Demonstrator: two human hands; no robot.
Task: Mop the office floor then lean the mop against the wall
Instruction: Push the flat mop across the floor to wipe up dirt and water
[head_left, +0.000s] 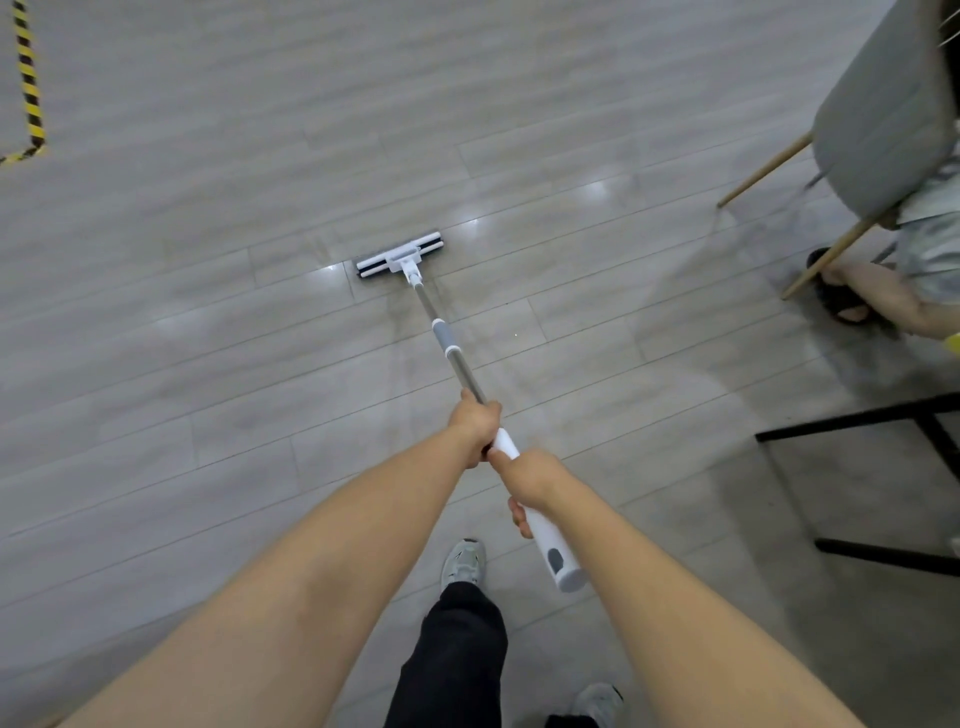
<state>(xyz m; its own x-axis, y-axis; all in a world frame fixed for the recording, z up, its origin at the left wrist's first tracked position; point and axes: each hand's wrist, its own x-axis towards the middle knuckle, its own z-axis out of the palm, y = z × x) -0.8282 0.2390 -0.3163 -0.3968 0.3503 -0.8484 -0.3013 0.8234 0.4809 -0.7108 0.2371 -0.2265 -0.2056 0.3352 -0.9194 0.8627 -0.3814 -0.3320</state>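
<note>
We hold the mop (452, 358) in both hands, and its long axis runs away from us, up and slightly to the left, from the white grip near our body to the head (400, 261) lying flat on the floor (208, 364) well ahead. Our left hand (475, 431) is wrapped tight around the pole where metal meets the white grip, so it is the nearer one to the head; our right hand (530, 480) is closed around the grip just behind it, the two almost touching, with the butt end sticking out below. The head sits crosswise to the pole, square to the direction of any push or pull. The planks around and near it shine as if wet, while the floor to the far left looks duller, so we judge the mopping to be under way and not finished. A chair (878, 114) and a seated person's foot (841, 296) lie off to the right, apart from the head. No wall shows here.
</note>
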